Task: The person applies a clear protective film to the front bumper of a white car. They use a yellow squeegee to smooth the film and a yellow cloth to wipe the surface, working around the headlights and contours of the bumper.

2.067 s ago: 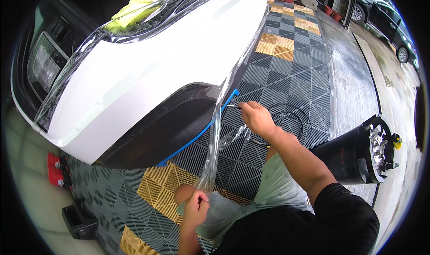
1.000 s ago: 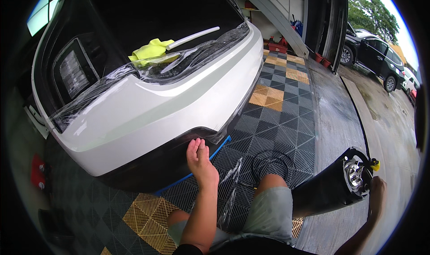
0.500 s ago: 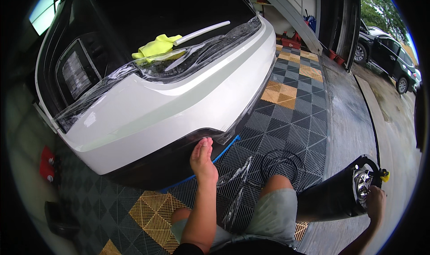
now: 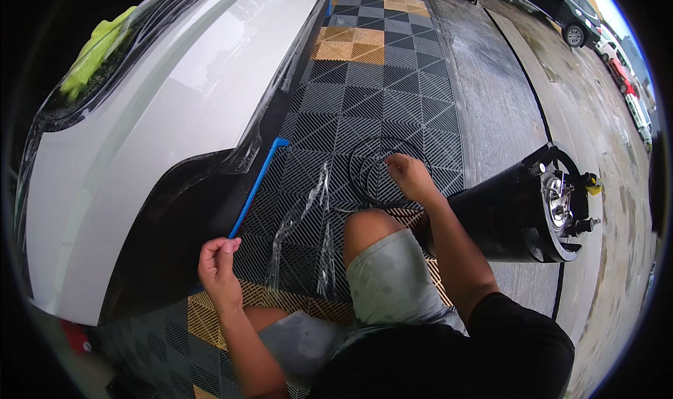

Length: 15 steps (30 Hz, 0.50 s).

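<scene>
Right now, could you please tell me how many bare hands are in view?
2: the left hand by the blue strip, and the right hand above the coiled black hose.

Two hands (image 4: 220, 271) (image 4: 412, 177), one bumper (image 4: 186, 122), one tank (image 4: 494, 213)

The floor (image 4: 347, 101) is grey and yellow slatted tile. Clear film (image 4: 310, 201) lies crumpled between the left hand (image 4: 219, 269) and right hand (image 4: 411, 177); a black hose (image 4: 352, 174) lies coiled below the right.
</scene>
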{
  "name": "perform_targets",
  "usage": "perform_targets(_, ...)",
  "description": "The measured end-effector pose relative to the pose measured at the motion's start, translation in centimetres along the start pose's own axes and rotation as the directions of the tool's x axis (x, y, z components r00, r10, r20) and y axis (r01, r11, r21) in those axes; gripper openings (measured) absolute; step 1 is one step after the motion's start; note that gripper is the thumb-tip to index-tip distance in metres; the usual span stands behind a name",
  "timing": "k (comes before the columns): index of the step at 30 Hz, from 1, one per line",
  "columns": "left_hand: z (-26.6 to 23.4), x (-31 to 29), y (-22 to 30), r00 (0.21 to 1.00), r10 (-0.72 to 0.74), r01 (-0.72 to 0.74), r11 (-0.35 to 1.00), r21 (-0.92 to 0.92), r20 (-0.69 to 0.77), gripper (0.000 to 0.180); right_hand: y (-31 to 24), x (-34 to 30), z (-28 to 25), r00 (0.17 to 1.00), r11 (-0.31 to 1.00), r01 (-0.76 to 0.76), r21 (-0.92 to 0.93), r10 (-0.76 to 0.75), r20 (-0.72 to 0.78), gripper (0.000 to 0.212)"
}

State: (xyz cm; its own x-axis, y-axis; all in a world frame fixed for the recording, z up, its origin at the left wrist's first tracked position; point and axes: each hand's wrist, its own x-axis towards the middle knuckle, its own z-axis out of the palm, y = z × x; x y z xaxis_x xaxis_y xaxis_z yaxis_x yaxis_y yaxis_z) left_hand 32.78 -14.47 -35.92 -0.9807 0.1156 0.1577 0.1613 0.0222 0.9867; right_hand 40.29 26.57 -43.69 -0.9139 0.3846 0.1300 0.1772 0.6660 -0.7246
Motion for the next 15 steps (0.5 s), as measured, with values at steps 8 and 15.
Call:
perform_targets(8, -11.6, -9.6, -7.0, 0.887, -0.271, 0.416, 0.821, 0.391, -0.373, 0.019, 16.8, -1.5, 19.0, 0.759, 0.821, -0.074, -0.567, 0.415, 0.502, 0.031)
perform_targets(15, -9.6, -8.6, -1.1, 0.913, -0.366, 0.407, 0.784, 0.469, -0.18, 0.014, 21.0, -1.2, 19.1, 0.826, 0.745, 0.148, -0.651, 0.269, 0.496, 0.055)
